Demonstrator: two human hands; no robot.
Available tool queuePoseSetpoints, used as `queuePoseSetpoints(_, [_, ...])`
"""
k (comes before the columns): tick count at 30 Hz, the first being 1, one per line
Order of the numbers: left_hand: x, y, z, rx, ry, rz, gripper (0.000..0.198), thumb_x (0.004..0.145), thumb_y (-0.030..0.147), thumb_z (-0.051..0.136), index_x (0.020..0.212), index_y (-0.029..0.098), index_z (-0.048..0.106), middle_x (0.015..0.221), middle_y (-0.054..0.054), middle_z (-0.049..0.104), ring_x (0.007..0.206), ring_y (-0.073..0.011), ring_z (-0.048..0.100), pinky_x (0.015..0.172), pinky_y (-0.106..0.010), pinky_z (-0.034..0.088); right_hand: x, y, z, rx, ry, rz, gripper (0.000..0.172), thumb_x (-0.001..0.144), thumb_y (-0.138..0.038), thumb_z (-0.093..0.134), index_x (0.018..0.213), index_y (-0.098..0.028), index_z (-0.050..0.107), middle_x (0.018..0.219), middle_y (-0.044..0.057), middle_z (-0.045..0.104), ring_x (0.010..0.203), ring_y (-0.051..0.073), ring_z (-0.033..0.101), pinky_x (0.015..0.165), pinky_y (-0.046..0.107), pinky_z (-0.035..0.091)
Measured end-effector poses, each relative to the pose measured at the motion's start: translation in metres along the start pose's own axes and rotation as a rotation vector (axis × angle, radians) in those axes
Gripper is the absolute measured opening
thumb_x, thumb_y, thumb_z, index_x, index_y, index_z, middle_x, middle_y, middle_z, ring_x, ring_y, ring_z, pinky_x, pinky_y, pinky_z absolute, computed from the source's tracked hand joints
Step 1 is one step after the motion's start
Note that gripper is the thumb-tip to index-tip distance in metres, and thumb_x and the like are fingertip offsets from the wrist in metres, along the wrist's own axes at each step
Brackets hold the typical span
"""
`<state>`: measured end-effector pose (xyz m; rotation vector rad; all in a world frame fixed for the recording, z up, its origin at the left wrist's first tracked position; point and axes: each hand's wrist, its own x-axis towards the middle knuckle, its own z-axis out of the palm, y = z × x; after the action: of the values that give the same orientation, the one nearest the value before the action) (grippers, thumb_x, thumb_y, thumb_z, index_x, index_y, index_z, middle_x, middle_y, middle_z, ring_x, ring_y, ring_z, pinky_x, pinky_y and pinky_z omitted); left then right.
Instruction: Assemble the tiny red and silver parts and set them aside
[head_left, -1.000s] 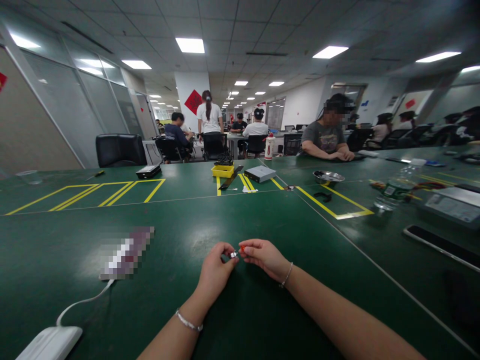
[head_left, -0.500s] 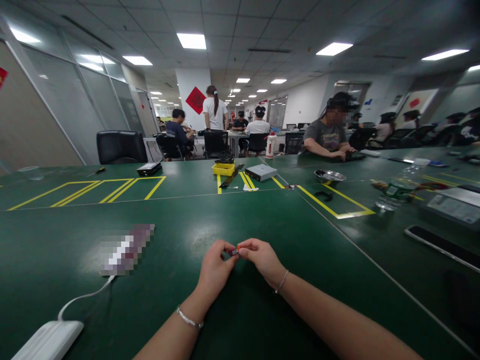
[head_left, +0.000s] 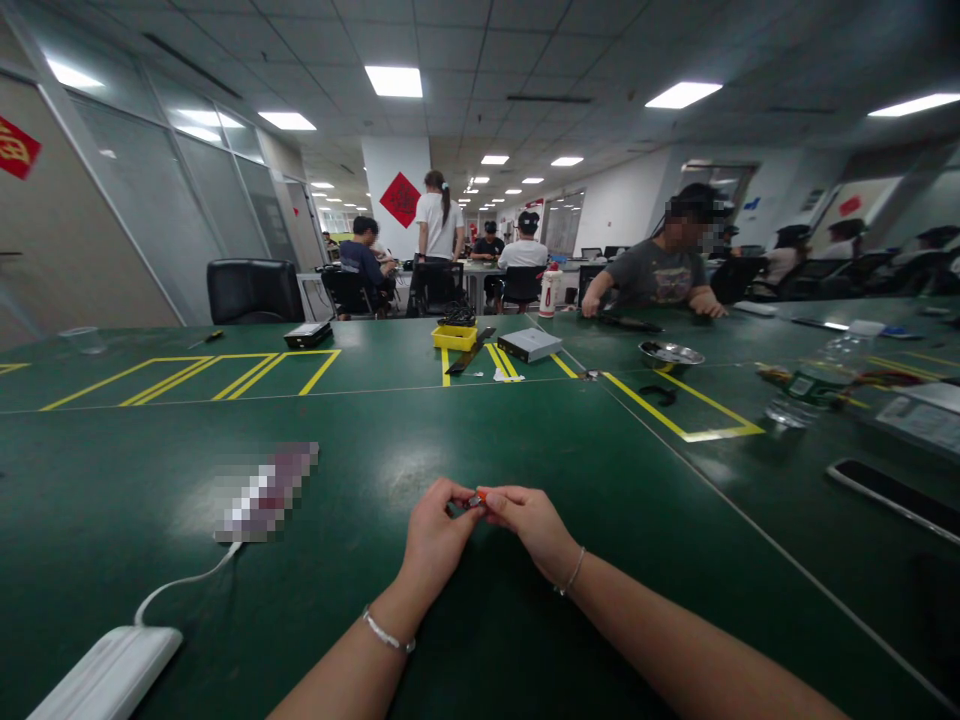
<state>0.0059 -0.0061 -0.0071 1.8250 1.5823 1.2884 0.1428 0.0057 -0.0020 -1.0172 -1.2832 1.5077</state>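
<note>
My left hand (head_left: 442, 530) and my right hand (head_left: 534, 528) meet over the green table (head_left: 345, 470), fingertips close together. Between them is a small part with silver metal and orange-red on it (head_left: 478, 498), too small to name. The left thumb and forefinger pinch its silver side. At the orange-red end, the right thumb and forefinger are closed on it. My fingers hide much of the part.
On the left lies a phone (head_left: 271, 492) cabled to a white power bank (head_left: 112, 675). Further back are a yellow tray (head_left: 451, 338), a grey box (head_left: 529, 345) and a metal bowl (head_left: 671, 354). To the right are a water bottle (head_left: 806, 385) and another phone (head_left: 896, 497). A co-worker (head_left: 660, 270) sits across.
The view has turned slightly left, so things sit further right. Both hands keep their pinch, with the right fingers a little lower. The co-worker's arms have spread apart, moving a dark object.
</note>
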Motion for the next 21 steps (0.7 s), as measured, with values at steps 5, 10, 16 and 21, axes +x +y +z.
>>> queuePoseSetpoints(5, [0.001,0.000,-0.003,-0.007,0.028,-0.018,0.011,0.060,0.027,0.057,0.066,0.019,0.054,0.062,0.003,0.053,0.057,-0.0106,0.047,0.054,-0.022,0.037,-0.003,0.000,0.003,0.035,-0.041,0.002,0.037,0.062,-0.038,0.057,0.088,-0.013,0.061,0.084,0.009,0.062,0.082,0.018,0.054,0.076,0.035,0.041])
queuePoseSetpoints(10, [0.001,0.005,-0.006,0.021,0.037,0.008,0.012,0.062,0.029,0.057,0.065,0.018,0.053,0.061,0.003,0.051,0.058,-0.0111,0.047,0.055,-0.023,0.038,-0.005,-0.003,0.004,0.007,-0.061,-0.009,0.037,0.062,-0.039,0.056,0.088,-0.013,0.061,0.089,0.009,0.061,0.085,0.019,0.053,0.075,0.035,0.042])
queuePoseSetpoints(16, [-0.002,0.011,-0.002,0.098,-0.016,0.105,0.008,0.065,0.026,0.053,0.068,0.019,0.050,0.068,0.002,0.051,0.065,-0.0127,0.049,0.060,-0.026,0.039,0.000,-0.006,0.005,-0.132,0.014,-0.064,0.028,0.060,-0.034,0.058,0.077,-0.012,0.061,0.072,0.005,0.062,0.065,0.014,0.055,0.065,0.029,0.043])
queuePoseSetpoints(21, [-0.003,0.005,-0.001,0.130,-0.047,0.147,0.041,0.060,0.024,0.058,0.099,0.021,0.044,0.102,-0.004,0.049,0.097,-0.0184,0.044,0.082,-0.034,0.035,0.017,-0.033,-0.040,-0.376,0.234,-0.198,0.023,0.065,-0.034,0.051,0.079,-0.017,0.057,0.075,0.004,0.061,0.070,0.016,0.054,0.066,0.029,0.041])
